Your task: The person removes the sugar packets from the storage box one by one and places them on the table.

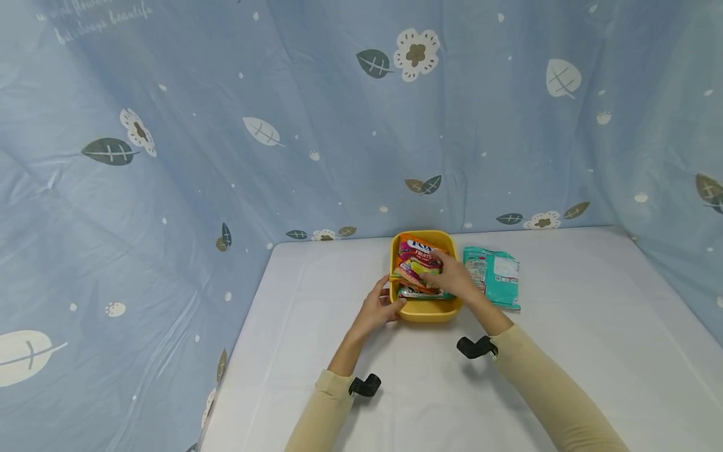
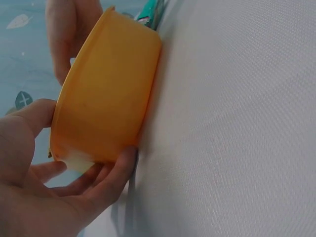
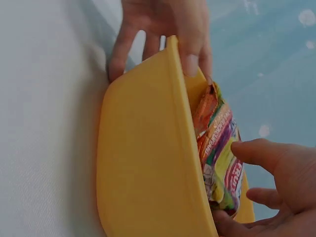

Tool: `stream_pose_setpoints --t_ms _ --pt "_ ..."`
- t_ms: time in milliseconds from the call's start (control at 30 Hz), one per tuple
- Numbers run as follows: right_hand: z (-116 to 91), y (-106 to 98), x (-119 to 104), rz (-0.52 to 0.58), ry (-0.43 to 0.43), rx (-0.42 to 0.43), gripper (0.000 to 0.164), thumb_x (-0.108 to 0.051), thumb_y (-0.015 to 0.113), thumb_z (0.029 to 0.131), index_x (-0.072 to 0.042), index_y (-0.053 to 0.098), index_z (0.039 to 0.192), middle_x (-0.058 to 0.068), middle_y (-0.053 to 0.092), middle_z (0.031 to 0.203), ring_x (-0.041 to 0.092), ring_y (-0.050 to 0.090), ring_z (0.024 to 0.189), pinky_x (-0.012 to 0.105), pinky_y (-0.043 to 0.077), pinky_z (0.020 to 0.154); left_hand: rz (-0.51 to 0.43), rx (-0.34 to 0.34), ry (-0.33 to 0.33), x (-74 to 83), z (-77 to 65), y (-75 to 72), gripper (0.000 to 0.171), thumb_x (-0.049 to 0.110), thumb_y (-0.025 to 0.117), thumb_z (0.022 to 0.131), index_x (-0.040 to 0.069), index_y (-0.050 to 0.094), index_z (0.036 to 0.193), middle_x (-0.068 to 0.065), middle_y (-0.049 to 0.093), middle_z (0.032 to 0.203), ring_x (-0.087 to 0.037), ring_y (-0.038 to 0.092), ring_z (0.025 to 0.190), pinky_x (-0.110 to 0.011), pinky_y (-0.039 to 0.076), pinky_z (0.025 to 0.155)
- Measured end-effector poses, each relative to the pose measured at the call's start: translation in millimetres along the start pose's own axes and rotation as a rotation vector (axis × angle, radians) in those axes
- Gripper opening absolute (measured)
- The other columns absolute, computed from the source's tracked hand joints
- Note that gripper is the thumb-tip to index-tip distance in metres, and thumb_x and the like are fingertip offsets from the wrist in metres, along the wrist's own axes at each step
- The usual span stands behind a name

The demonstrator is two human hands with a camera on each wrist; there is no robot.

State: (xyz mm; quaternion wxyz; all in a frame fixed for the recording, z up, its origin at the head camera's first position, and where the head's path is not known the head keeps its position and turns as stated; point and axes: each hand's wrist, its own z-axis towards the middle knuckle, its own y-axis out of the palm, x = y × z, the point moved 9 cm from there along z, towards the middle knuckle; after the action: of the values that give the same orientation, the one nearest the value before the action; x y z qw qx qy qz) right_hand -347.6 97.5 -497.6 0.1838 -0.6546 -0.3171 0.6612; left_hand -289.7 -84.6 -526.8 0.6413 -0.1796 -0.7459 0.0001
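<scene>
A yellow plastic box (image 1: pixel 426 316) with rounded corners stands on the white table. My left hand (image 1: pixel 377 307) grips its left side; in the left wrist view, the thumb lies at the rim and the fingers spread along the outer wall (image 2: pixel 103 89). Inside the box is a bright orange and purple candy bag (image 1: pixel 418 250) with "FRUIT" lettering. My right hand (image 1: pixel 454 277) reaches over the right rim and holds this bag (image 3: pixel 222 153) between thumb and fingers. Beneath it, a teal-edged packet (image 1: pixel 423 293) shows only in part.
A teal packet (image 1: pixel 503 282) with a white label lies on the table just right of the box. The white tabletop (image 1: pixel 316 295) meets a blue curtain (image 1: pixel 339 125) with leaf and flower prints behind the box and along the left.
</scene>
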Motion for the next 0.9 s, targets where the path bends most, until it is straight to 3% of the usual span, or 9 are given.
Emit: stream_pose_setpoints --t_ms 133,233,500,700,900 --pt "1 -2 4 0.047 0.018 0.006 0.073 -0.033 0.068 0.092 -0.003 0.036 0.150 0.027 0.037 0.152 0.046 0.039 0.137 0.061 0.038 0.112 0.004 0.014 -0.003 -13.9 9.3 0.0 0.079 0.022 0.068 0.091 0.017 0.024 0.156 -0.023 0.047 0.139 -0.032 0.056 0.117 -0.039 0.063 0.081" --pt "1 -3 6 0.067 0.036 0.006 0.074 -0.033 0.069 0.091 -0.004 0.036 0.150 0.026 0.040 0.151 0.043 0.044 0.133 0.059 0.042 0.110 0.010 0.025 -0.003 -19.5 12.4 -0.4 0.080 0.026 0.069 0.091 0.021 0.024 0.156 -0.020 0.047 0.139 -0.030 0.057 0.117 -0.037 0.063 0.080" --pt "1 -3 9 0.141 0.112 0.003 0.073 -0.033 0.069 0.091 -0.006 0.036 0.150 0.025 0.047 0.144 0.039 0.050 0.125 0.055 0.047 0.106 -0.002 0.027 0.009 -19.6 11.8 -0.7 0.079 0.028 0.071 0.089 0.024 0.028 0.155 -0.019 0.050 0.136 -0.027 0.059 0.112 -0.034 0.063 0.078" --pt "1 -2 8 0.201 0.128 -0.009 0.077 -0.031 0.071 0.090 -0.011 0.031 0.153 0.024 0.045 0.145 0.039 0.048 0.127 0.056 0.043 0.109 0.002 0.021 0.021 -18.9 12.5 -0.5 0.077 0.028 0.071 0.089 0.025 0.029 0.154 -0.019 0.050 0.135 -0.029 0.059 0.114 -0.036 0.063 0.078" --pt "-1 -1 6 0.187 0.111 -0.021 0.079 -0.026 0.073 0.089 -0.011 0.030 0.153 0.027 0.053 0.133 0.036 0.055 0.112 0.048 0.052 0.095 -0.002 0.020 0.018 -18.6 11.5 -0.1 0.077 0.029 0.071 0.090 0.025 0.029 0.154 -0.020 0.051 0.135 -0.031 0.058 0.117 -0.040 0.063 0.081"
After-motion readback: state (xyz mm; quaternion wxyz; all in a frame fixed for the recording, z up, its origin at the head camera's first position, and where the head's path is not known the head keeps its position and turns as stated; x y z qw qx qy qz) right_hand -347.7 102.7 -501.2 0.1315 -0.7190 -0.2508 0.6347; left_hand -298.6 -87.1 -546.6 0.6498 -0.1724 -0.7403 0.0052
